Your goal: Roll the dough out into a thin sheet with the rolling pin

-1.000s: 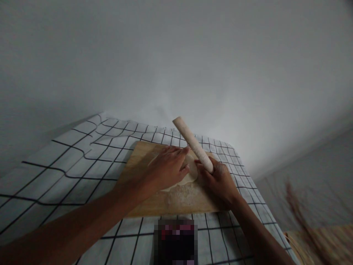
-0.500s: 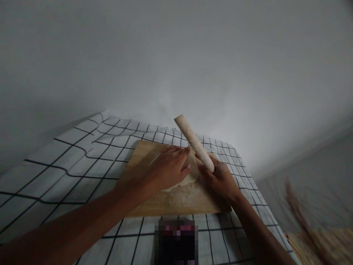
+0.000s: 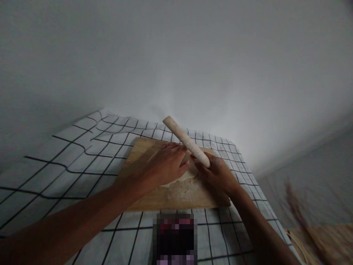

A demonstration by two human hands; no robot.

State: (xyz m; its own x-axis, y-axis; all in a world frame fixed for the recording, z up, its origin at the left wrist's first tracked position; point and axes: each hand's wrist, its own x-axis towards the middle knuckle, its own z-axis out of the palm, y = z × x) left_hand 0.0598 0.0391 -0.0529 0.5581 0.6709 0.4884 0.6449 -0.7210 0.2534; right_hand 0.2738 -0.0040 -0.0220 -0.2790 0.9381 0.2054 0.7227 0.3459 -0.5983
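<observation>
A flat, pale sheet of dough (image 3: 191,173) lies on a wooden board (image 3: 146,201), with loose flour dusted in front of it. Over the dough rests my left hand (image 3: 169,162), palm down and fingers stretched out, covering much of the sheet. My right hand (image 3: 219,173) grips a floury rolling pin (image 3: 185,140) near its lower end, at the right side of the dough. The pin slants up and to the left, its far end raised above the board. Some fingertips of both hands are hidden.
A white tablecloth with black grid lines (image 3: 91,162) covers the table under the board. Behind it rises a grey wall (image 3: 176,66). Blurred dry reddish stems (image 3: 296,208) stand beyond the table's right edge. A pixelated patch (image 3: 175,237) covers something at the front edge.
The rolling pin's raised end has swung left and leans over more. My right hand has shifted slightly left with it. My left hand remains over the dough.
</observation>
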